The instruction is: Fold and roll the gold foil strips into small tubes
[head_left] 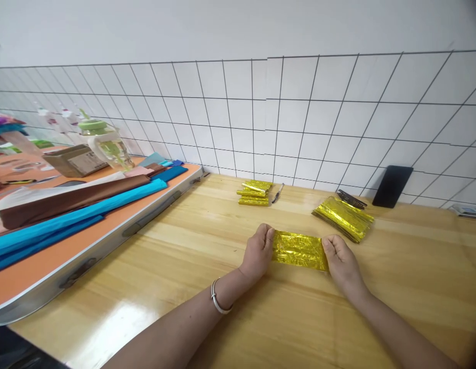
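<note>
A sheet of shiny gold foil paper (298,250) lies flat on the wooden table (176,266) between my hands. My left hand (257,251), with a silver bracelet on its wrist, pinches the sheet's left edge with curled fingers. Its right edge is gripped the same way by my right hand (340,259). Just behind, to the right, rests a stack of flat gold foil sheets (343,218). Farther back in the middle sits a small pile of folded gold foil pieces (254,193).
A pen (277,193) lies beside the folded pile. A black phone (392,185) leans on the tiled wall, a dark clip-like item (351,199) near it. On the left, an orange folding table (49,266) carries blue and brown paper rolls, a cardboard box and a green-lidded bottle (107,146).
</note>
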The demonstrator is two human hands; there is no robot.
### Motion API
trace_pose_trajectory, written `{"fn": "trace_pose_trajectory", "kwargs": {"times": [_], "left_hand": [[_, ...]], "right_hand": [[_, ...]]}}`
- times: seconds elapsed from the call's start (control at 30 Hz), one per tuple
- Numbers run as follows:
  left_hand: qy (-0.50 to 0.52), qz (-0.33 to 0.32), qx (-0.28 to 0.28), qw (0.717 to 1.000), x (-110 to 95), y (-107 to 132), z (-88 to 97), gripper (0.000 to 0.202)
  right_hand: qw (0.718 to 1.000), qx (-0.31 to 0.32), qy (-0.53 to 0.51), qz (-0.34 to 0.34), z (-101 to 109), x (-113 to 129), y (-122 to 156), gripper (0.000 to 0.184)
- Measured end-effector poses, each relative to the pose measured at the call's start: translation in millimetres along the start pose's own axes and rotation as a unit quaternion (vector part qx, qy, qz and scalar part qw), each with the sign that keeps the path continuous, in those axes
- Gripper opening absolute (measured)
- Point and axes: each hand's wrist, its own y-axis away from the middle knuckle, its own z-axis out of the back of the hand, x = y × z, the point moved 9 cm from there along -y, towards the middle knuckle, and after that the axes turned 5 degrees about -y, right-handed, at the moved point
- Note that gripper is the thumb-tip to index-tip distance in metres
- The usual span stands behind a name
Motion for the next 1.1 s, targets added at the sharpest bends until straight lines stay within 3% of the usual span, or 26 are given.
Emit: {"fn": "trace_pose_trajectory", "kwargs": {"times": [0.27, 0.47, 0.67, 0.77, 0.83, 0.9, 1.0, 1.1], "left_hand": [[-0.055, 0.012, -0.012, 0.998, 3.5, 0.0, 4.3, 0.027], [-0.065, 0.020, -0.013, 0.998, 15.9, -3.3, -2.7, 0.027], [-0.070, 0.065, -0.076, 0.993, 53.4, -29.9, 32.5, 0.028], [-0.044, 0.048, -0.077, 0.995, 50.2, -32.1, 37.7, 0.028], [-0.039, -0.009, -0.045, 0.998, 30.5, -24.5, 25.5, 0.025], [-0.077, -0.082, 0.028, 0.993, 5.3, -10.4, -0.3, 0.023], [-0.139, -0.224, 0.174, 0.949, -29.7, 19.9, -48.4, 0.033], [-0.206, -0.301, 0.234, 0.901, -39.7, 39.8, -72.9, 0.048]], "right_hand": [[0.998, -0.017, 0.047, 0.023, 3.6, 10.1, 3.6, 0.027], [0.994, 0.001, 0.110, 0.027, -4.1, -7.1, -0.4, 0.027], [0.978, 0.002, 0.206, 0.019, 2.3, -39.2, -18.6, 0.031], [0.973, 0.023, 0.229, 0.017, -1.0, -43.5, -22.2, 0.029], [0.967, 0.038, 0.250, 0.014, -5.7, -41.5, -21.3, 0.028], [0.961, 0.051, 0.273, 0.010, -11.7, -37.2, -18.9, 0.027], [0.948, 0.066, 0.310, 0.004, -21.9, -30.5, -14.4, 0.026], [0.936, 0.080, 0.342, 0.001, -29.2, -27.3, -12.0, 0.027]]}}
